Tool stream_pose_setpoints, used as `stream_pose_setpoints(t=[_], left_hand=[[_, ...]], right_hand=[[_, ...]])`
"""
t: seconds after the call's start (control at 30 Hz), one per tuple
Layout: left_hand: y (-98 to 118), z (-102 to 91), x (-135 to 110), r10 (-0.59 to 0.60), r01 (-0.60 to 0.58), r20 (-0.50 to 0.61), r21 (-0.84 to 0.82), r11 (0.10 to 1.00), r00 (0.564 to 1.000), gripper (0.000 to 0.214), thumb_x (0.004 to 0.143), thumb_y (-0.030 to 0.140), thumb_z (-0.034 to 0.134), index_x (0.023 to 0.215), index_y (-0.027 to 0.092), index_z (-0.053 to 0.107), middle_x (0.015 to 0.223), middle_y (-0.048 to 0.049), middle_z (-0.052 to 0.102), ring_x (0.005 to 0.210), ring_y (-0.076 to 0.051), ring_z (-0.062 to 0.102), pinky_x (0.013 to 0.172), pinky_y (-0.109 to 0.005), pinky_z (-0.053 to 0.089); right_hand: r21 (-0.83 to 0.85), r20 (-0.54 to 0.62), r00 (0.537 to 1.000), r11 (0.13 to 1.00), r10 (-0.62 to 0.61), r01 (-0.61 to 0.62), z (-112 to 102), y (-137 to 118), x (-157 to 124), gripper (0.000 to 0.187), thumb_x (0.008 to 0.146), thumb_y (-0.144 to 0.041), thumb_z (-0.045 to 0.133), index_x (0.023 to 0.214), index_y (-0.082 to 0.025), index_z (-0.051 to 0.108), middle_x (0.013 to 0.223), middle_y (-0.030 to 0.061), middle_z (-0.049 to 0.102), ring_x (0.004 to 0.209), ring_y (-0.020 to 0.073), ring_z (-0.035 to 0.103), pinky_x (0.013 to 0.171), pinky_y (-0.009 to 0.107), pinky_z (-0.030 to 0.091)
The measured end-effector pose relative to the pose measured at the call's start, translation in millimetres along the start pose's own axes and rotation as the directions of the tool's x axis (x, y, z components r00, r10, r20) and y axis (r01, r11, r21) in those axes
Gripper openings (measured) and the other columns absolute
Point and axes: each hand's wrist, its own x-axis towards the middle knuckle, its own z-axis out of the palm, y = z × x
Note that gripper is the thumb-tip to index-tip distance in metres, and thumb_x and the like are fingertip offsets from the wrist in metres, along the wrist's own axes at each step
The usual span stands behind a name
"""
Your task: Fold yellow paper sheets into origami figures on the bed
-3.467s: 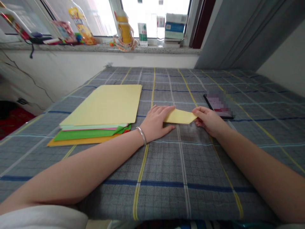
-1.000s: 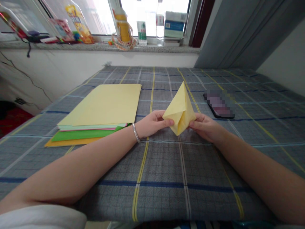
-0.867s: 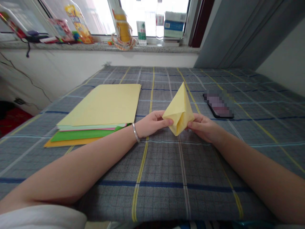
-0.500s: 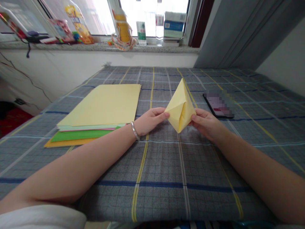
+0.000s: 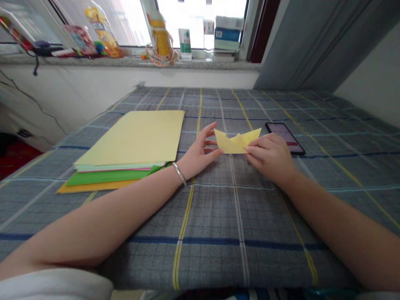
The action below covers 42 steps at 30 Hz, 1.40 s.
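A folded yellow paper boat (image 5: 233,146) with two raised pointed ends is held just above the checked cloth. My right hand (image 5: 270,156) pinches its right side between thumb and fingers. At the boat's left end is my left hand (image 5: 203,148), its fingers spread apart and the thumb tip at the lower left corner. Whether that thumb presses on the paper is hard to tell. A silver bracelet (image 5: 179,173) circles the left wrist.
A stack of coloured paper (image 5: 134,135), yellow on top with green and orange below, lies to the left. Beyond my right hand lies a phone (image 5: 292,143). Bottles, including a yellow one (image 5: 161,39), and boxes (image 5: 228,35) line the windowsill.
The paper was a tall diamond shape pinched by both hands; now it is a low boat shape. My left fingers have spread off it, and my right hand has turned over its right side.
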Motion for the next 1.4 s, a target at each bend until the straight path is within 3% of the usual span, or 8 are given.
stream_pose_setpoints(t=[0.1,0.2,0.4,0.6,0.8,1.03,1.2,1.4], left_hand=[[1,0.1,-3,0.026,-0.026,-0.001,0.121,0.992,1.000,0.089,0.072,0.029,0.076,0.145,0.034,0.025,0.142,-0.0113,0.034,0.115,-0.024,0.051,0.092,-0.040,0.049],[3,-1.2,-5,0.098,-0.100,0.023,0.238,0.966,0.995,0.078,0.075,0.027,0.073,0.141,0.035,0.032,0.143,-0.0102,0.030,0.118,-0.024,0.049,0.093,-0.040,0.049],[13,-3.5,-7,0.216,-0.229,0.082,0.463,0.856,0.973,0.041,0.082,0.019,0.061,0.122,0.024,0.053,0.135,-0.0109,0.037,0.132,-0.026,0.036,0.101,-0.044,0.045],[17,-6.6,-8,0.309,-0.381,0.226,0.603,0.701,0.924,0.030,0.083,0.016,0.057,0.113,0.019,0.057,0.133,-0.0122,0.042,0.123,-0.025,0.047,0.107,-0.047,0.040],[17,-8.4,-7,0.243,-0.370,0.281,0.751,0.547,0.928,0.019,0.084,0.029,0.065,0.099,0.018,0.064,0.125,-0.0095,0.056,0.110,-0.023,0.056,0.097,-0.044,0.047],[14,-18.3,0,0.105,-0.192,0.162,0.863,0.467,0.981,0.018,0.087,0.033,0.062,0.084,0.016,0.067,0.108,-0.0048,0.069,0.098,-0.022,0.062,0.091,-0.039,0.048],[12,-19.5,1,0.075,-0.164,0.146,0.858,0.486,0.986,0.020,0.087,0.035,0.061,0.090,0.015,0.068,0.099,-0.0054,0.070,0.093,-0.022,0.063,0.087,-0.038,0.050],[9,-18.0,-2,0.226,-0.249,0.134,0.735,0.630,0.965,0.017,0.090,0.017,0.051,0.100,0.019,0.065,0.117,-0.0059,0.060,0.108,-0.018,0.058,0.099,-0.039,0.047]], right_hand=[[-0.093,0.087,0.994,0.993,-0.070,0.078,4,-6,0,0.021,0.089,-0.036,0.057,0.085,-0.025,0.073,0.091,0.0049,0.070,0.089,0.0240,0.055,0.079,0.042,0.038],[-0.049,0.109,0.990,0.994,-0.090,0.096,4,-9,1,0.023,0.085,-0.045,0.062,0.092,-0.026,0.073,0.099,0.0050,0.069,0.098,0.0260,0.053,0.088,0.044,0.037],[0.123,-0.006,0.996,0.988,0.093,-0.091,0,16,-5,0.025,0.090,-0.027,0.047,0.102,-0.026,0.070,0.120,0.0073,0.060,0.116,0.0265,0.049,0.101,0.049,0.035],[0.330,0.123,0.976,0.920,0.182,-0.213,2,42,-14,0.039,0.075,-0.011,0.052,0.110,-0.025,0.062,0.121,0.0086,0.056,0.118,0.0265,0.051,0.100,0.048,0.041],[0.377,0.345,0.904,0.844,0.253,-0.381,3,42,-16,0.029,0.076,-0.030,0.064,0.105,-0.025,0.060,0.111,0.0062,0.065,0.099,0.0248,0.061,0.082,0.042,0.052],[0.241,0.373,0.842,0.836,0.390,-0.493,-5,52,-16,0.014,0.078,-0.038,0.065,0.078,-0.025,0.068,0.082,0.0024,0.070,0.077,0.0217,0.063,0.071,0.037,0.049],[0.224,0.387,0.818,0.817,0.425,-0.531,-6,49,-16,0.015,0.079,-0.038,0.064,0.080,-0.024,0.069,0.080,0.0018,0.071,0.065,0.0180,0.062,0.063,0.033,0.049],[0.312,0.256,0.930,0.888,0.264,-0.338,-7,43,-14,0.019,0.081,-0.032,0.061,0.095,-0.022,0.067,0.101,0.0057,0.070,0.084,0.0201,0.065,0.069,0.033,0.052]])
